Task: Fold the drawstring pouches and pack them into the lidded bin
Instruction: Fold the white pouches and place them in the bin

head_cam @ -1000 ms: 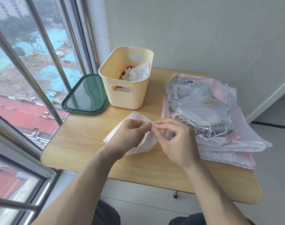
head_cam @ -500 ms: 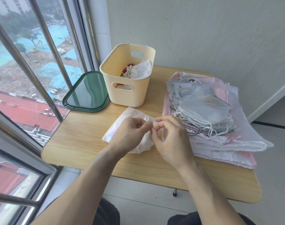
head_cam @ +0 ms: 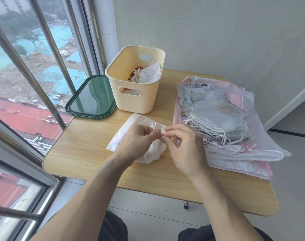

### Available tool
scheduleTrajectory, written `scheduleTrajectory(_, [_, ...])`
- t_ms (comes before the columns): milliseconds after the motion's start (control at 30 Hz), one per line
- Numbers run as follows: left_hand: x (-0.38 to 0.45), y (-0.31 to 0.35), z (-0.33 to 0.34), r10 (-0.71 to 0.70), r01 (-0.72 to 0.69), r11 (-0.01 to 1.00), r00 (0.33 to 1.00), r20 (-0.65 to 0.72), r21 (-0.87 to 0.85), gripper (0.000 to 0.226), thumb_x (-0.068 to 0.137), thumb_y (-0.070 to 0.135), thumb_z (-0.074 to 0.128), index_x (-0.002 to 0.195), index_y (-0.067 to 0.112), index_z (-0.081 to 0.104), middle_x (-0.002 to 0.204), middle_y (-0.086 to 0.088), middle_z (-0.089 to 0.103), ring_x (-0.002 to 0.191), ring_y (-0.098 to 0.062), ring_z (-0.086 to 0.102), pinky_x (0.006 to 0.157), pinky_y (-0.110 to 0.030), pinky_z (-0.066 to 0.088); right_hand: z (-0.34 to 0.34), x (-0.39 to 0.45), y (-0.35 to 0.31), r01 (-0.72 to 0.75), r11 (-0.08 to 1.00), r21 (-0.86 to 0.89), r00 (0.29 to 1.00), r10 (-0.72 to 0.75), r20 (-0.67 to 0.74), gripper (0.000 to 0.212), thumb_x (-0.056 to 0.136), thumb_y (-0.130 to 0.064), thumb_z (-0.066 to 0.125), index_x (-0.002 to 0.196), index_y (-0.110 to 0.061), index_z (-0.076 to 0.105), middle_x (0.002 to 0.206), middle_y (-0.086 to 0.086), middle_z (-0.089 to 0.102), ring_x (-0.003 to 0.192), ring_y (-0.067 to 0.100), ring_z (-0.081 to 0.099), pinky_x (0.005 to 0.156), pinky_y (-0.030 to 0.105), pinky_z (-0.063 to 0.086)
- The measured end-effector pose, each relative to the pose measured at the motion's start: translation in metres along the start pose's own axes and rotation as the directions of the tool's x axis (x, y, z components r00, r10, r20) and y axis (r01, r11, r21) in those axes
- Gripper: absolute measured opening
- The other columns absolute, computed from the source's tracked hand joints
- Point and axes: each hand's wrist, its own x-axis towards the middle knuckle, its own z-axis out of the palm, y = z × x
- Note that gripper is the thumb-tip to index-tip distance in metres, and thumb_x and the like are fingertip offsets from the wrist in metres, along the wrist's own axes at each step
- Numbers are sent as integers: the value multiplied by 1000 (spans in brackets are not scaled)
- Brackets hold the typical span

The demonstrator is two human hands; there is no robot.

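Observation:
A white drawstring pouch [head_cam: 130, 125] lies on the wooden table [head_cam: 82, 150] in front of me, partly hidden under my hands. My left hand [head_cam: 137, 141] and my right hand [head_cam: 184, 146] meet above it, and each pinches the pouch's white drawstring between thumb and fingertip; a loop of the string [head_cam: 152, 125] shows just beyond them. The cream bin [head_cam: 136, 100] stands open at the back and holds a white pouch and something red. Its dark green lid [head_cam: 92, 98] lies flat to the bin's left.
A stack of several pouches [head_cam: 221, 119], white, sheer and pink, covers the table's right side, with strings hanging over its front. A window with metal bars [head_cam: 49, 94] runs along the left, and a wall [head_cam: 217, 40] stands behind the table. The table's front edge is near my knees.
Both hands stay pinched together over the pouch. A loop of the drawstring has come into sight above my fingertips. The view has drifted slightly.

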Motion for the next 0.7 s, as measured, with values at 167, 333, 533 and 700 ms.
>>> scheduleTrajectory(167, [-1, 2, -1, 11, -11, 1000, 1000, 8, 15, 31, 99, 31, 58, 85, 8, 73, 40, 19, 42, 39, 0, 38, 48, -15, 29, -2, 0, -1, 3, 1000, 17, 1000, -3, -1, 11, 80, -19, 84, 90, -17, 79, 99, -7, 72, 82, 13, 67, 79, 24, 51])
scheduleTrajectory(333, [0, 0, 1, 0, 0, 1000, 1000, -19, -6, 31, 98, 31, 59, 77, 13, 72, 40, 17, 39, 40, -2, 35, 49, -20, 29, 3, -1, 0, 101, 993, -66, 992, -105, -70, 7, 79, -12, 84, 84, -12, 79, 92, -2, 72, 89, 17, 65, 86, 20, 49])
scheduleTrajectory(533, [-2, -2, -1, 145, -136, 970, 989, -32, 202, 30, 96, 29, 61, 74, 12, 70, 45, 15, 45, 43, -1, 40, 45, -12, 29, 1, -1, -2, 0, 995, -101, 983, 18, 184, 9, 92, -18, 70, 85, -13, 67, 110, -2, 54, 111, 13, 49, 101, 16, 36])
scheduleTrajectory(700, [1, -6, 0, 173, -133, 905, 983, -65, 404, 28, 96, 28, 56, 69, 22, 61, 52, 12, 53, 48, 3, 49, 47, -17, 32, -7, -4, -13, -59, 991, -118, 874, 109, 473, 21, 89, -26, 66, 71, -29, 55, 129, -6, 44, 127, 8, 30, 103, 10, 23])
